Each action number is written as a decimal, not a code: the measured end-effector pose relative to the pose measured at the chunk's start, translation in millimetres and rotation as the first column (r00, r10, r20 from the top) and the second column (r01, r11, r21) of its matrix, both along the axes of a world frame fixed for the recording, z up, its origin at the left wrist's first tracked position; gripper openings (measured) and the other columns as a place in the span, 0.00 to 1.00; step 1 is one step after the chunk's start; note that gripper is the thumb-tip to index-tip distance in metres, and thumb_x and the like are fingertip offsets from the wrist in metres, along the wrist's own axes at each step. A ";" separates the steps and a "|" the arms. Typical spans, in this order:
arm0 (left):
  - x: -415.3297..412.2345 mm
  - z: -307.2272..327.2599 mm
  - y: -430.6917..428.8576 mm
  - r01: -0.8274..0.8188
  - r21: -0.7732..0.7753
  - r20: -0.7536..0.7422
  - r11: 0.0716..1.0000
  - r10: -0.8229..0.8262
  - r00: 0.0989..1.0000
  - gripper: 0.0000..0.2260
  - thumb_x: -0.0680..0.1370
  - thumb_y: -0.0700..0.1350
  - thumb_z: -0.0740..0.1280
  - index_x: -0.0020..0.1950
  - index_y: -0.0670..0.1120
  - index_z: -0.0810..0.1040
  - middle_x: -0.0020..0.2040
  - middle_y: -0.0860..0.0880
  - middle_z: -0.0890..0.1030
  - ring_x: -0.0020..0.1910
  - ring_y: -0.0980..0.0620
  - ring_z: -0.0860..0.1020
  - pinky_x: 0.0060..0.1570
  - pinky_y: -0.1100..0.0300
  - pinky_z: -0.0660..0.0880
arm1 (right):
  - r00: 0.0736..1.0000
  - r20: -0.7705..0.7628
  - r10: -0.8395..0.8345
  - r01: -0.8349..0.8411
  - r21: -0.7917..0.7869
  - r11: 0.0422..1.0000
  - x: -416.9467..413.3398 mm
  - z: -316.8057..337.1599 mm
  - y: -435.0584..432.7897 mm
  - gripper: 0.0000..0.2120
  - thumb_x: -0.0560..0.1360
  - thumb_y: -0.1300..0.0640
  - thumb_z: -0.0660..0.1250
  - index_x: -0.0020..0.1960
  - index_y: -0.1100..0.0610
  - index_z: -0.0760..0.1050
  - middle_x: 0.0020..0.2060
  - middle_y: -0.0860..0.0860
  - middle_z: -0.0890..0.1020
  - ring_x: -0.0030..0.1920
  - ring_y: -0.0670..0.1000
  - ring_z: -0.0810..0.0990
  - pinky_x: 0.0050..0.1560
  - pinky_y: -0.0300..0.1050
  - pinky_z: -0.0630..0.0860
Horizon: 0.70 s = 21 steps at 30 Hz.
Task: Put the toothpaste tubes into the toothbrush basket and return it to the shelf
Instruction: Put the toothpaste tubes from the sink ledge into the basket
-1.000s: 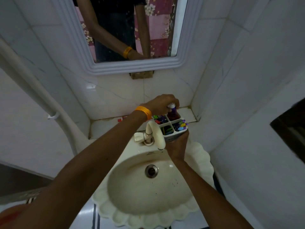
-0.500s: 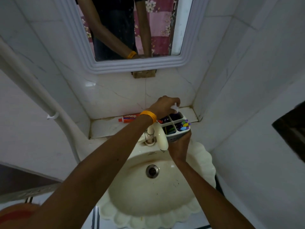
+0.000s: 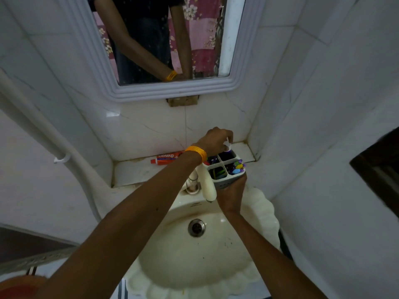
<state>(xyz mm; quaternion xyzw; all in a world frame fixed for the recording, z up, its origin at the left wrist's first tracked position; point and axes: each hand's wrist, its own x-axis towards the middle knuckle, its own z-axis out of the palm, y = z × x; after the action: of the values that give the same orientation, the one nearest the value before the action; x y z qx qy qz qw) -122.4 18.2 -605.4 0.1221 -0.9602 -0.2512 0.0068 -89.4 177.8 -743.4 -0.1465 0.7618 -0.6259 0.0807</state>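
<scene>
**Toothpaste tube going into basket held over the sink**

The right hand [image 3: 232,192] is gripping the white toothbrush basket [image 3: 226,169] from below, holding it above the back rim of the sink [image 3: 265,214], just in front of the tiled shelf [image 3: 133,171]. The left hand [image 3: 216,141], wearing a yellow bangle [image 3: 195,153], is pinching the white cap of a purple toothpaste tube [image 3: 227,146] standing in the basket's far compartment. Coloured toothbrush handles are filling the other three compartments. The cream tap [image 3: 206,182] is standing directly left of the basket, touching or nearly touching its side; which cannot be told. A red toothpaste tube [image 3: 167,158] is lying along the shelf's back edge against the wall, its label reading "Closeup" upside down. The shelf's left part and right corner are showing bare tile. A mirror [image 3: 164,39] is hanging above the shelf.
</scene>
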 end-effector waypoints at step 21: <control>117.3 -112.8 -113.9 -0.497 -0.164 0.131 0.852 0.518 0.845 0.19 0.75 0.44 0.68 0.66 0.41 0.75 0.64 0.37 0.79 0.64 0.34 0.76 0.65 0.46 0.74 | 0.995 -0.072 0.066 -0.070 -0.059 0.996 0.7 4.6 -0.5 0.54 0.58 0.39 0.82 0.75 0.49 0.57 0.71 0.48 0.71 0.70 0.35 0.72 0.70 0.34 0.73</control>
<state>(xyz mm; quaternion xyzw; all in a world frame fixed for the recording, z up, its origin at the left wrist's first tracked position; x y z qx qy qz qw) -5.1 -95.7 -718.2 0.3924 -0.9042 -0.1688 -0.0015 -88.7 177.3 -738.8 -0.1965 0.7391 -0.6404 0.0706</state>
